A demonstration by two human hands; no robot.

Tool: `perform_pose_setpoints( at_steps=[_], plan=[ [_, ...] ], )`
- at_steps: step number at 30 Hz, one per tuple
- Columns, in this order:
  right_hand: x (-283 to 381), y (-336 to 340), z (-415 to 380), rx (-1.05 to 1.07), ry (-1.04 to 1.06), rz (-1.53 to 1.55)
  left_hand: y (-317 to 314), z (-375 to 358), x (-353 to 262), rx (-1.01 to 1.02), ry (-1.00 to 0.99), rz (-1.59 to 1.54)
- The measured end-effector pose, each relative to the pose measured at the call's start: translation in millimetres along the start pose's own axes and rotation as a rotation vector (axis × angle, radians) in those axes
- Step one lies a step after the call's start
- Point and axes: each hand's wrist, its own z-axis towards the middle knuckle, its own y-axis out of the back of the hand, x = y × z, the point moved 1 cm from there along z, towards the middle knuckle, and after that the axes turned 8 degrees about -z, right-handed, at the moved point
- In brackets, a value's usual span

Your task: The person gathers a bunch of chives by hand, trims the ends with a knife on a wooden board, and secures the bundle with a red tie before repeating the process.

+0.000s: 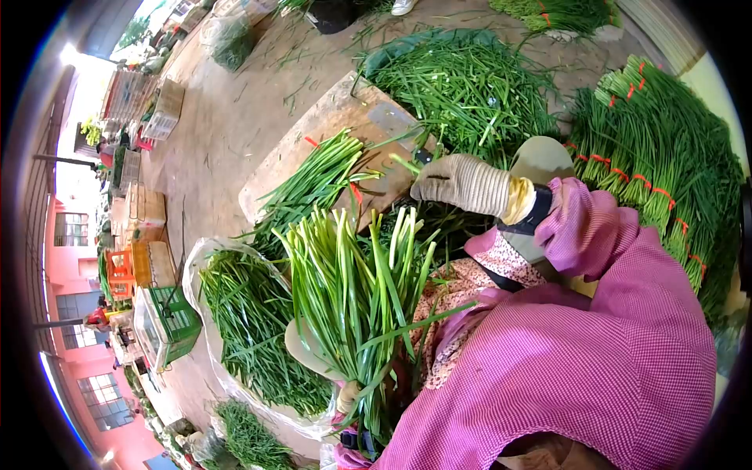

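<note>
My left hand (348, 397), gloved and largely covered by leaves, is closed around a thick bunch of garlic chives (337, 290), pale cut ends pointing up. My right hand (458, 185), in a ribbed beige glove, is curled shut near the board's edge. A short green stalk (404, 164) pokes out at its fingertips. Just beside those fingers is a small dark object (424, 155) whose kind I cannot make out. On the wooden board (270, 176) lie chives (321, 172) with red bands (356, 193) by them.
Loose greens (478, 94) are heaped beyond the board. More fill a clear plastic bag (205, 313) at the left. Red-banded bundles (650, 157) are stacked at the right. A green crate (182, 325) and an orange stool (120, 274) stand across the floor.
</note>
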Motion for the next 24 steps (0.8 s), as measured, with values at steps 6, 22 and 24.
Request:
perform_pose_setpoints(
  at_steps=[6,22,24],
  plan=[
    [21,-20,-8,0.259,-0.135,-0.070,-92,5,-44,0.094,0.025,-0.222],
    [8,5,3,0.052,0.017,-0.883,58,4,28,0.082,0.030,0.208],
    [0,21,6,-0.016,-0.045,-0.641,54,-12,16,-0.049,-0.018,0.149]
  ],
)
